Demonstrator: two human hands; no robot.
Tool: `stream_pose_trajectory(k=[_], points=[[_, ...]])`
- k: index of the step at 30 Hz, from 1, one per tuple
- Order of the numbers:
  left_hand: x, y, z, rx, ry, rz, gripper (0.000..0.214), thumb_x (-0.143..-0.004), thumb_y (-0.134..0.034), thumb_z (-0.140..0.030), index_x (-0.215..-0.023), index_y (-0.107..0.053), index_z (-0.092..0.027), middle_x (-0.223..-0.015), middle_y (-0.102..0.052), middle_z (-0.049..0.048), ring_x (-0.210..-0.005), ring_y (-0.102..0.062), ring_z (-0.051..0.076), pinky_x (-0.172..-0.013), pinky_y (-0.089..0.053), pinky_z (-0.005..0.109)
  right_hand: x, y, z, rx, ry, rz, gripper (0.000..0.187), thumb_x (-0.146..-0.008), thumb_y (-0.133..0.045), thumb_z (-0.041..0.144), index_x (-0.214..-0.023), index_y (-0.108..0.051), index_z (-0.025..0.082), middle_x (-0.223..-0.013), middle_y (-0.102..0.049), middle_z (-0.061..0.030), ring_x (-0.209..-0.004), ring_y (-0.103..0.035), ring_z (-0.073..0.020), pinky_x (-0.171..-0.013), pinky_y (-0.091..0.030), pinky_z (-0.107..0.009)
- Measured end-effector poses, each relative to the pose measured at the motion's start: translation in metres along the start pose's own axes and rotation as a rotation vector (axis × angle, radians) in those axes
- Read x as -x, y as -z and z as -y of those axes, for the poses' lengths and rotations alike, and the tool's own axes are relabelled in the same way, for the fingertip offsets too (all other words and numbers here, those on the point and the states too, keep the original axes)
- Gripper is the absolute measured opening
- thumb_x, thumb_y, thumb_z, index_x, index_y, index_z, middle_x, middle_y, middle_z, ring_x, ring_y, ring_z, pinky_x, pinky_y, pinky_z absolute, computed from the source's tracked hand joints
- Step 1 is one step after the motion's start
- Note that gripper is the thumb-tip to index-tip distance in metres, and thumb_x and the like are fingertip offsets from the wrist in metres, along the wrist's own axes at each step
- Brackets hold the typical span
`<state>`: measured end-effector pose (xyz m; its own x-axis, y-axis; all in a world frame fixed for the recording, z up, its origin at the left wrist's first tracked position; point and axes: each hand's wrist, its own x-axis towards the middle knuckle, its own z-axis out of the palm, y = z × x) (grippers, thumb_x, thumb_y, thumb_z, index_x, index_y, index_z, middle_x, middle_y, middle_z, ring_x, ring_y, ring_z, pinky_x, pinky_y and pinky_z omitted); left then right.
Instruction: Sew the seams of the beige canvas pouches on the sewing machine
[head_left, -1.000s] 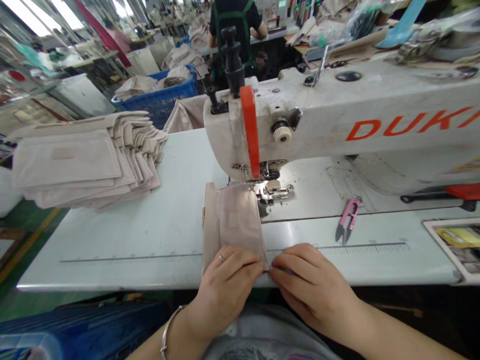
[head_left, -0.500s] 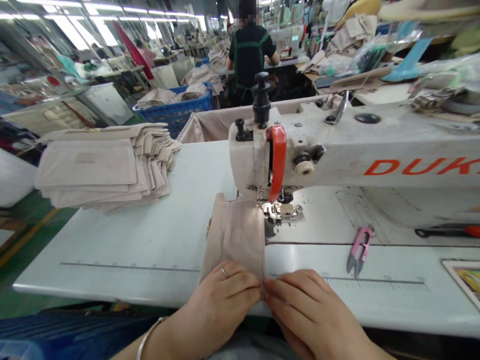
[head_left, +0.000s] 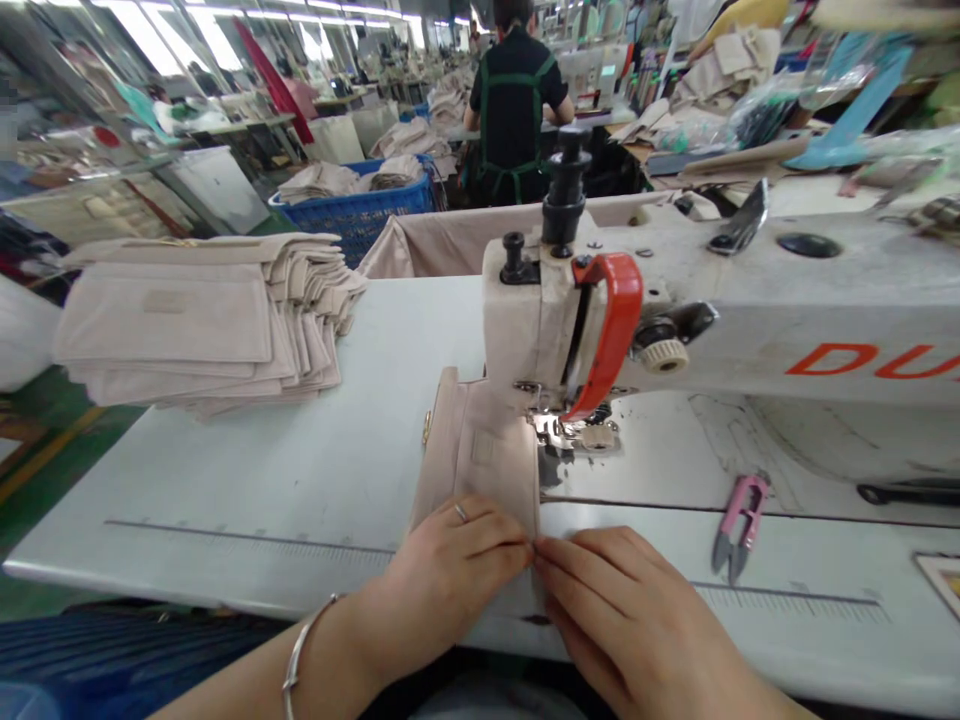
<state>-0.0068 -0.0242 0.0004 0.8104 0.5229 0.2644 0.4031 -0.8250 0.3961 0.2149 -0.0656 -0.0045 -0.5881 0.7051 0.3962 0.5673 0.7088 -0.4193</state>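
Observation:
A beige fabric piece (head_left: 480,455) lies on the pale table (head_left: 315,440) with its far end under the head of the white sewing machine (head_left: 720,320). My left hand (head_left: 450,575), with a ring and a bracelet, rests on the near end of the fabric, fingers closed on its right corner. My right hand (head_left: 615,605) meets it from the right, fingertips pinching the same corner edge. The presser foot (head_left: 581,432) sits just right of the fabric.
A tall stack of beige fabric pieces (head_left: 202,320) sits at the table's left. Pink thread snips (head_left: 739,525) lie to the right. Behind are a blue crate (head_left: 356,210) of fabric and a person in black (head_left: 517,100) at another station.
The camera has swung left and closer. My hands stay pinched on the fabric's near corner; the fabric has barely shifted under the machine.

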Motion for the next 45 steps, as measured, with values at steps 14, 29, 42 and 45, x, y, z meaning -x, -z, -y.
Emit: stream_pose_trajectory(k=[14, 29, 42, 45], points=[[-0.027, 0.002, 0.039, -0.054, 0.018, -0.009, 0.023, -0.098, -0.041, -0.012, -0.109, -0.061, -0.014, -0.106, -0.064, 0.0054, -0.096, -0.058, 0.019, -0.09, -0.05, 0.035, -0.029, 0.0, -0.029, 0.065, -0.06, 0.09, 0.021, -0.093, -0.049, 0.016, -0.11, -0.062, 0.015, -0.108, -0.065, -0.0084, -0.095, -0.056, -0.0244, -0.082, -0.05, -0.043], [-0.055, 0.004, 0.078, -0.098, 0.083, -0.115, 0.017, -0.096, -0.052, -0.019, -0.101, -0.068, -0.02, -0.105, -0.069, 0.0036, -0.1, -0.063, 0.018, -0.095, -0.05, 0.032, -0.049, -0.002, -0.058, 0.3, -0.095, 0.083, 0.037, -0.09, -0.051, 0.022, -0.125, -0.059, 0.012, -0.115, -0.064, -0.0122, -0.101, -0.059, -0.0292, -0.086, -0.052, -0.044], [-0.064, -0.001, 0.1, -0.234, 0.092, -0.167, 0.018, -0.094, -0.053, -0.021, -0.099, -0.07, -0.021, -0.109, -0.068, 0.0035, -0.101, -0.063, 0.02, -0.092, -0.052, 0.035, -0.051, -0.008, -0.062, 0.32, -0.184, 0.053, 0.03, -0.091, -0.052, 0.025, -0.117, -0.065, 0.015, -0.103, -0.066, -0.0118, -0.089, -0.06, -0.0272, -0.076, -0.051, -0.041], [-0.063, -0.001, 0.1, -0.212, 0.113, -0.194, 0.019, -0.095, -0.052, -0.022, -0.099, -0.071, -0.021, -0.107, -0.069, 0.0041, -0.098, -0.064, 0.02, -0.09, -0.053, 0.035, -0.052, -0.009, -0.062, 0.316, -0.191, 0.05, 0.03, -0.091, -0.052, 0.026, -0.117, -0.065, 0.016, -0.105, -0.066, -0.0118, -0.091, -0.06, -0.0272, -0.078, -0.05, -0.04]])
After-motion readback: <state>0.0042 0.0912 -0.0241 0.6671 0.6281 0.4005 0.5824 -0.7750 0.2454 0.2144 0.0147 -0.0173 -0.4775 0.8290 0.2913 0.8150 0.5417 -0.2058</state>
